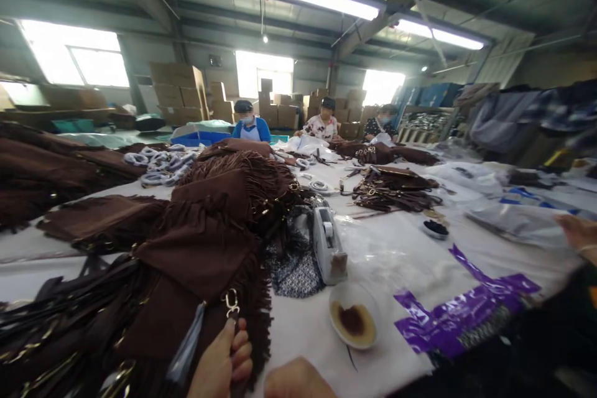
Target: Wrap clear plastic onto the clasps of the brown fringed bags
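My left hand [222, 357] is closed around the end of a dark brown strap, its gold snap hook [232, 302] sticking up above the thumb. Under that hand lies a brown fringed bag [196, 255], one of several piled to the left. A pale grey-blue tassel [187, 343] hangs just left of the hand. My right hand [298, 379] shows only in part at the bottom edge, close beside the left; its fingers are hidden. Beyond it stands a white dish [357, 317] with brown liquid in it.
A tape dispenser [329, 245] stands on patterned cloth [298, 261]. A purple plastic bag [471, 317] lies at right, near a small black-filled dish [435, 229]. Another person's hand [581, 233] enters at the right edge. Several people sit across the table behind more brown bags [394, 186].
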Demonstrator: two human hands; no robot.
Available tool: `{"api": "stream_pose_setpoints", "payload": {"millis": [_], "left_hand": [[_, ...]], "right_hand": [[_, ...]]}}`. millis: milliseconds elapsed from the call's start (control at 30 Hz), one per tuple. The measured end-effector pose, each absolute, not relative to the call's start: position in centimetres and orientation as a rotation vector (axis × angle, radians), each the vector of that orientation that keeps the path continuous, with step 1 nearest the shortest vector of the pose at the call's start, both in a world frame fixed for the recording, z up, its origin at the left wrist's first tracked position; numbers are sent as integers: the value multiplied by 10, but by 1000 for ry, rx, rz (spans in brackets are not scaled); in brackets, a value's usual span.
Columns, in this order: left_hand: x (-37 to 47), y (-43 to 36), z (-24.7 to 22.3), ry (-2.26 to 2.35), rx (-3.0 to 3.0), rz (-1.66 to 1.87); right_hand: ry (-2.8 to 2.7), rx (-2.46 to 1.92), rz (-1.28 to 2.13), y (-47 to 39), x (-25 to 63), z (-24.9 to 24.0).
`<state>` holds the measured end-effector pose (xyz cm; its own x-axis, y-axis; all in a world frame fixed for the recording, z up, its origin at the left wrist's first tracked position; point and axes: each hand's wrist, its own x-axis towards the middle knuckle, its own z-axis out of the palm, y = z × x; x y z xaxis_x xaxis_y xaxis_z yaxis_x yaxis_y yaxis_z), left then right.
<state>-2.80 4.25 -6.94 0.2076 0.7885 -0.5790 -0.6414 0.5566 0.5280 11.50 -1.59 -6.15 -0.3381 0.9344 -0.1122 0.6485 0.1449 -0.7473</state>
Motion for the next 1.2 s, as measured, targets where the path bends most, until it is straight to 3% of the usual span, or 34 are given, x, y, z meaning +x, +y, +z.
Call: {"api": "stream_pose_setpoints", "payload": {"millis": [67, 200, 267, 433, 600, 700, 867, 1033, 1200], "left_hand": [[-33, 45, -76, 906, 211, 987], [-39, 48, -92, 854, 237, 955], [-42, 50, -100, 842, 244, 914], [-51, 49, -106, 806, 275, 847], [-47, 41, -86, 842, 278, 878], [-41, 37, -72, 881, 274, 932], [-37, 35, -63, 885, 272, 945], [-40, 34, -64, 870, 285, 948], [-42, 38, -74, 834, 290, 905]], "right_hand": [[-2099, -1490, 733, 4, 133, -27], [-2187, -1832, 50, 75, 168, 33], [-2244, -1951, -100, 110, 183, 47], [-2150, -2051, -204, 137, 237, 57], [-1877, -1928, -126, 66, 281, 46], [-2189, -1736, 46, 8, 277, 22], [-2484, -1861, 15, -38, 261, -13], [-2285, -1761, -139, -7, 261, 9], [-2188, -1885, -302, 83, 244, 47]]}}
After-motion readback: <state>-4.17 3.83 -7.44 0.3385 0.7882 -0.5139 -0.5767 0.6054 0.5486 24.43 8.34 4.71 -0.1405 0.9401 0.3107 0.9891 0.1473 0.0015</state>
